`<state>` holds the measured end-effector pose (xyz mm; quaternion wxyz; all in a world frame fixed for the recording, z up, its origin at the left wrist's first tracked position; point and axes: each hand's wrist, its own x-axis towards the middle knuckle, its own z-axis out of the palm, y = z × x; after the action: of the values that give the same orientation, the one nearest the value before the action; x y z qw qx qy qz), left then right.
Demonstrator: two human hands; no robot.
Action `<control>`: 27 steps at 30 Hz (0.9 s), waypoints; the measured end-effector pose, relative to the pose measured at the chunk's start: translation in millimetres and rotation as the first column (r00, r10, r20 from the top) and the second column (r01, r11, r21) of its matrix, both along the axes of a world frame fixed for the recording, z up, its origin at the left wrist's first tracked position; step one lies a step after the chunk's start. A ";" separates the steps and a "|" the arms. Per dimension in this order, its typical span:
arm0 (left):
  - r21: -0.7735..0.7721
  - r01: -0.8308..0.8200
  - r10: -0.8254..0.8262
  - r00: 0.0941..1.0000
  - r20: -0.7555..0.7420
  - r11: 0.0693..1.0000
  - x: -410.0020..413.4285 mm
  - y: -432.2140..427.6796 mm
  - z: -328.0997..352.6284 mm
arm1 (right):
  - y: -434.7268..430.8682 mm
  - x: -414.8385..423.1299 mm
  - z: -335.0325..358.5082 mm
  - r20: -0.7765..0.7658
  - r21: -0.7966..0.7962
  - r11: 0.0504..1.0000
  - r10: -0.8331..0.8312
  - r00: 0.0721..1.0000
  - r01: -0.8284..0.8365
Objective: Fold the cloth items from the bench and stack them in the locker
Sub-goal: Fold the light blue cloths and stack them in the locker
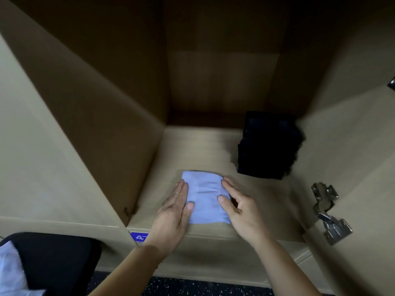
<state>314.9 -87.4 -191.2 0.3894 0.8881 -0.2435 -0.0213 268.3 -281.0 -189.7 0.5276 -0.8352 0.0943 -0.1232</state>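
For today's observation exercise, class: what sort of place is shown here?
Probably a changing room or locker area: an open wooden locker with a metal door hinge, a blue label on its front edge, and a folded light blue cloth and dark folded stack inside.

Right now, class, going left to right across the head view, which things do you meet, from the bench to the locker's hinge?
white cloth → black bench → left hand → folded light blue cloth → right hand → dark folded stack → metal hinge
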 end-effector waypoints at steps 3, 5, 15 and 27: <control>-0.028 0.004 -0.005 1.000 -0.025 1.000 -0.4 -2.3 -2.9 | -0.5 0.0 -1.5 0.006 0.002 1.000 -0.011 1.000 0.011; -0.009 0.010 -0.010 1.000 -0.027 1.000 0.2 -0.6 -1.1 | -0.1 0.3 2.9 0.001 -0.021 1.000 -0.018 1.000 0.018; 0.078 -0.123 0.102 0.968 0.230 0.989 -39.1 32.7 99.2 | 14.4 -22.8 88.1 0.043 -0.216 0.966 -0.134 0.990 0.141; 0.094 -0.363 0.326 0.904 0.276 0.927 -157.6 159.4 174.1 | 129.7 -115.1 171.9 0.064 -0.428 0.902 0.094 0.993 -0.057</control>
<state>157.4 72.0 -17.1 0.2877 0.9379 -0.1285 0.1453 153.3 -151.3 -17.8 0.3407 -0.9273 0.0105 -0.1549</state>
